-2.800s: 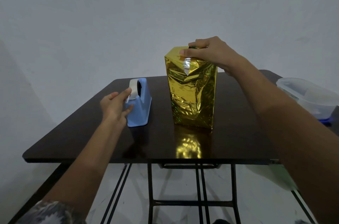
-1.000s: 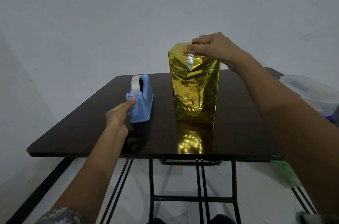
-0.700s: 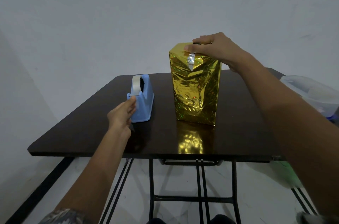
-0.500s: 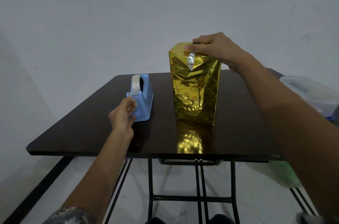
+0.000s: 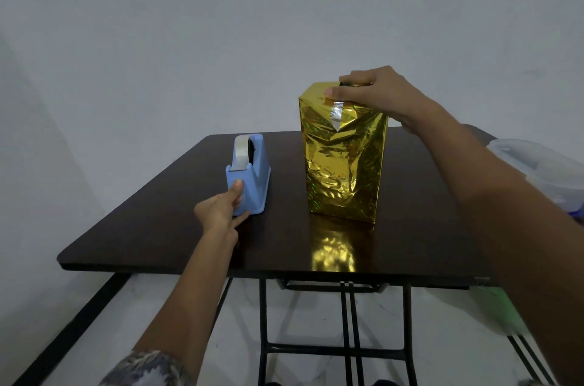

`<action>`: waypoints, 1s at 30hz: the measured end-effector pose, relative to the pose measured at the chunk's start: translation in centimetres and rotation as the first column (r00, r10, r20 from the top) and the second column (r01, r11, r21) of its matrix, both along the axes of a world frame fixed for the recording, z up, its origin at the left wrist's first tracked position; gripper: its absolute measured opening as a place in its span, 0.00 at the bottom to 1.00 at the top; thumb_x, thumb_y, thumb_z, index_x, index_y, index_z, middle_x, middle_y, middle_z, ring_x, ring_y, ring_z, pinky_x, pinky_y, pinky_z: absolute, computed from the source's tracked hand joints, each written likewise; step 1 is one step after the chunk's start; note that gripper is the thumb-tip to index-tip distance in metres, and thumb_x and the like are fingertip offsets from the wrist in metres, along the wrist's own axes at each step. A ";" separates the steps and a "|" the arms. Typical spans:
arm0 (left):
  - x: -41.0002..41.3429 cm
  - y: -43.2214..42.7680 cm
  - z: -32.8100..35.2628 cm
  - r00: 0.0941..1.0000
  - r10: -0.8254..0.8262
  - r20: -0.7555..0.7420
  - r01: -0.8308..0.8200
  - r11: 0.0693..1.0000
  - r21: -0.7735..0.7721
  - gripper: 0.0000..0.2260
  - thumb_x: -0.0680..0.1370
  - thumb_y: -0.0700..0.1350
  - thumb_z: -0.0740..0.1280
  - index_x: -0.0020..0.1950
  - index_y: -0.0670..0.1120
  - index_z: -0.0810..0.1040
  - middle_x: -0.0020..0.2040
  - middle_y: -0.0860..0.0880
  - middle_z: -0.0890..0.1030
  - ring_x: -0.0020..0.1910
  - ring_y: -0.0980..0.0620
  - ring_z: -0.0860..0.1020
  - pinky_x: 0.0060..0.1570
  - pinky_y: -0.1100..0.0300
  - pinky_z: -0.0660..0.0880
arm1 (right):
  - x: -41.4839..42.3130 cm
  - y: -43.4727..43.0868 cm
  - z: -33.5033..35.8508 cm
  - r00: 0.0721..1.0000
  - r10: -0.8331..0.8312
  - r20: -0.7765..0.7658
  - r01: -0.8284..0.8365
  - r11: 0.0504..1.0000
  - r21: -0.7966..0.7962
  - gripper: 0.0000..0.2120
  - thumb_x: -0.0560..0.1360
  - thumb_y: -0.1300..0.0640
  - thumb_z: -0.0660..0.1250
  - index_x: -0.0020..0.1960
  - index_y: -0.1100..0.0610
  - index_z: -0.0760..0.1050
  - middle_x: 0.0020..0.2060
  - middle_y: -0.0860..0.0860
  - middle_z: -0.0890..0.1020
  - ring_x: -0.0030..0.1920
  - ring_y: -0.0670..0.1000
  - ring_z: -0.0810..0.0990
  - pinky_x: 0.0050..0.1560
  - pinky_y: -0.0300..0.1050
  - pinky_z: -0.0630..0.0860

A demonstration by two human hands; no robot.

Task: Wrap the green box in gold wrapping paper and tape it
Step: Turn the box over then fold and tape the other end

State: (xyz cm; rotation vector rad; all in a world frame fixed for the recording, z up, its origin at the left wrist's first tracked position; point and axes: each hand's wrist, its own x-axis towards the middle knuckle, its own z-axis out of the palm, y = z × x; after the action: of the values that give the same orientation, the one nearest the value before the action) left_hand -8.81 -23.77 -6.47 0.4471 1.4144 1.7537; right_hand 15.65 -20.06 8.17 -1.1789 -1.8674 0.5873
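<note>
One gold box point(image 5: 343, 171), right hand point(image 5: 379, 95) gripping, left hand point(image 5: 218, 210) holding dispenser point(image 5: 256, 171)

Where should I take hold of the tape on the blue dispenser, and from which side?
Pinch the tape where its strip ends at the near top lip of the dispenser, coming from the near side, just above the thumb of the left hand. The roll sits sunk between the walls, so probably only that end offers a grip.

Gold box point(image 5: 343, 164) (holographic flecks), blue dispenser point(image 5: 254, 177).
</note>
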 end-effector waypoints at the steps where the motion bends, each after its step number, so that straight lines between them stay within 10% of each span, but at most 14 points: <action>1: -0.1 -0.1 -0.1 1.000 -0.004 0.012 0.004 1.000 0.000 0.10 0.70 0.41 0.75 0.41 0.39 0.75 0.42 0.43 0.79 0.47 0.47 0.79 0.43 0.50 0.79 | 0.0 -0.1 0.0 1.000 -0.001 0.007 0.001 1.000 0.004 0.32 0.67 0.40 0.72 0.66 0.55 0.74 0.67 0.52 0.74 0.68 0.53 0.70 0.70 0.53 0.66; 7: 1.2 -3.0 0.7 0.997 -0.044 -0.058 0.046 0.998 0.031 0.08 0.71 0.42 0.74 0.45 0.39 0.79 0.50 0.41 0.81 0.47 0.48 0.79 0.47 0.53 0.77 | 0.3 -0.1 -0.3 1.000 -0.016 0.008 0.015 1.000 0.011 0.31 0.67 0.43 0.73 0.67 0.54 0.73 0.70 0.52 0.70 0.70 0.53 0.67 0.71 0.49 0.63; 14: 2.2 -2.7 12.4 0.858 -0.296 -0.420 0.455 0.817 0.354 0.11 0.67 0.51 0.71 0.46 0.48 0.84 0.49 0.54 0.84 0.56 0.56 0.78 0.64 0.55 0.69 | 0.2 0.0 -0.2 0.999 0.007 0.048 -0.009 0.999 0.036 0.31 0.67 0.43 0.72 0.67 0.52 0.73 0.72 0.51 0.66 0.72 0.53 0.64 0.71 0.50 0.62; 20: 4.7 0.7 17.6 0.520 -0.558 -0.647 0.771 0.632 0.074 0.14 0.61 0.50 0.73 0.45 0.48 0.86 0.61 0.57 0.78 0.65 0.55 0.72 0.68 0.51 0.63 | 0.3 -0.3 -0.2 0.999 0.013 0.052 -0.015 0.999 0.041 0.32 0.67 0.43 0.73 0.68 0.51 0.72 0.73 0.50 0.65 0.72 0.52 0.64 0.68 0.47 0.63; 30: 6.3 3.4 18.2 0.389 -0.624 -0.677 0.797 0.597 -0.092 0.14 0.63 0.50 0.73 0.44 0.44 0.85 0.63 0.53 0.77 0.66 0.52 0.70 0.68 0.50 0.63 | 0.2 -0.2 0.0 0.995 0.005 0.101 -0.007 1.000 0.018 0.34 0.68 0.43 0.72 0.70 0.53 0.69 0.73 0.50 0.64 0.72 0.52 0.63 0.71 0.49 0.62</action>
State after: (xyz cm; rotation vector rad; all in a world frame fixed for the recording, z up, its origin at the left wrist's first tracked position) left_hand -2.50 -20.37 11.69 1.7041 1.1042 1.0167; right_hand 15.85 -20.26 8.16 -1.2107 -1.9579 0.5214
